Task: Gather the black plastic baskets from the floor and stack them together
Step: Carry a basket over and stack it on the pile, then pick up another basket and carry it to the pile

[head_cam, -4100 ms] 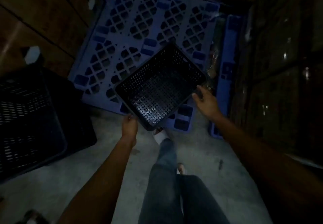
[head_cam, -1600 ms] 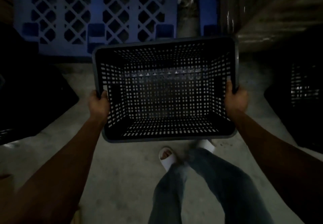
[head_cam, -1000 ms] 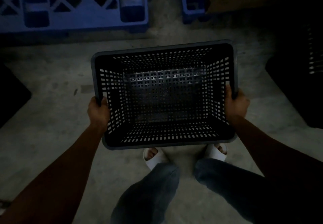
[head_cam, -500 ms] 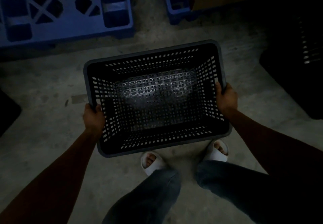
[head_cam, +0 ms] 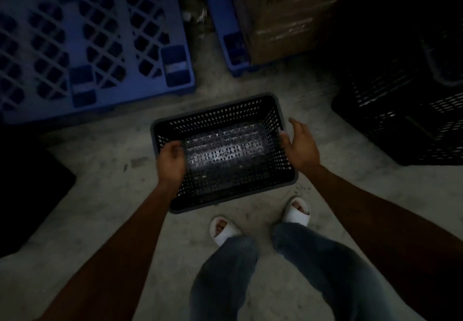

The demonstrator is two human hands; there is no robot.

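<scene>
A black perforated plastic basket [head_cam: 253, 173] stands upright on the concrete floor just in front of my feet. My left hand [head_cam: 171, 164] hovers over its left rim with the fingers loosely curled and nothing in them. By the right rim my right hand [head_cam: 299, 145] is held with the fingers spread, close to the rim without gripping it. A larger black basket [head_cam: 400, 120] sits on the floor at the right, partly in shadow.
A blue plastic pallet [head_cam: 100, 45] lies at the upper left and a second blue pallet [head_cam: 233, 45] carries a cardboard box [head_cam: 288, 7] at the top. A dark shape [head_cam: 27, 195] fills the left edge. My white slippers [head_cam: 223, 229] stand below the basket.
The basket that both hands carried by its side rims has gone down onto the floor. Both hands have let go and now sit slightly above the rims.
</scene>
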